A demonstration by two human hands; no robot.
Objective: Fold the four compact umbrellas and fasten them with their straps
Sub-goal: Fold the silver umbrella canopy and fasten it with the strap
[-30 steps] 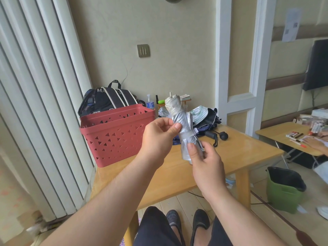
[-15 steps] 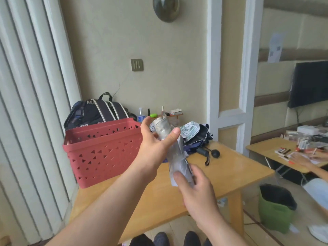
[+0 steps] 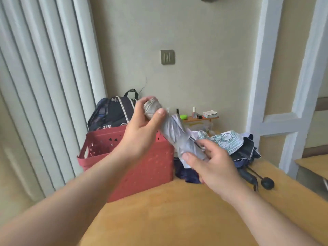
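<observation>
Nearest, the right hand [image 3: 213, 162] curls its grip around the lower end of the silver umbrella [image 3: 173, 132], thumb and fingers wrapped on the folded fabric above the wooden table [image 3: 177, 210]. Up and to the left of it, the left hand [image 3: 143, 126] pinches the umbrella's top end — thumb in front, fingers behind — so it slants in the air. Just behind both grips stands a red basket [image 3: 142, 167]; beyond the right grip lie unfolded umbrellas [image 3: 236, 146].

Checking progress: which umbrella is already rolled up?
The silver umbrella, held by left hand and right hand. The patterned umbrella and navy umbrella lie loose on the table.
</observation>
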